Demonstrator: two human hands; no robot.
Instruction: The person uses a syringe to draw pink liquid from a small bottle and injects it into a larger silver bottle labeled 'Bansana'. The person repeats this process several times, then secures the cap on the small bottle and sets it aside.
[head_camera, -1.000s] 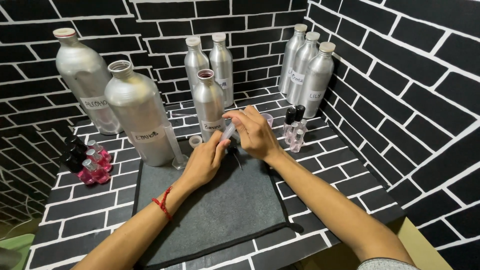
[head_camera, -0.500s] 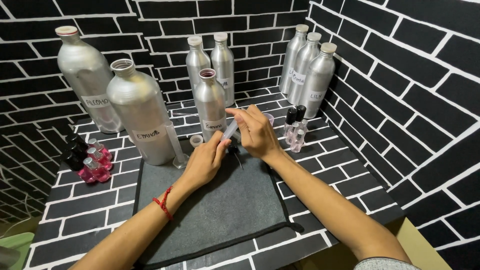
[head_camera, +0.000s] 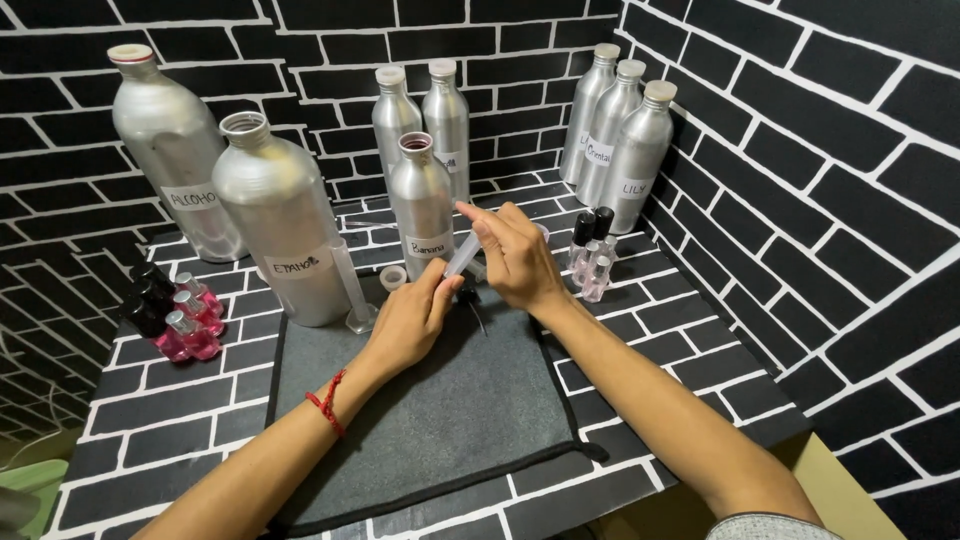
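Note:
Over a dark grey mat (head_camera: 440, 420), my left hand (head_camera: 410, 320) and my right hand (head_camera: 515, 260) meet around a clear plastic syringe (head_camera: 462, 254). The right hand grips the syringe's upper part, with the thumb raised at its top. My left hand pinches something small at the syringe's lower tip; that item is hidden by the fingers. A small black cap with a thin tube (head_camera: 470, 300) lies on the mat just under the hands. Right behind them stands an open silver bottle (head_camera: 422, 205) with a white label.
Large open silver bottle (head_camera: 282, 240) and a capped one (head_camera: 170, 150) stand left. A clear measuring cylinder (head_camera: 352, 290) and a white cap (head_camera: 393, 277) sit at the mat's back edge. Pink vials (head_camera: 185, 315) lie far left, small clear vials (head_camera: 592, 260) right, capped silver bottles (head_camera: 620, 140) behind.
The right hand has lifted slightly and its thumb has risen at the syringe's top. The left hand stays at the lower tip.

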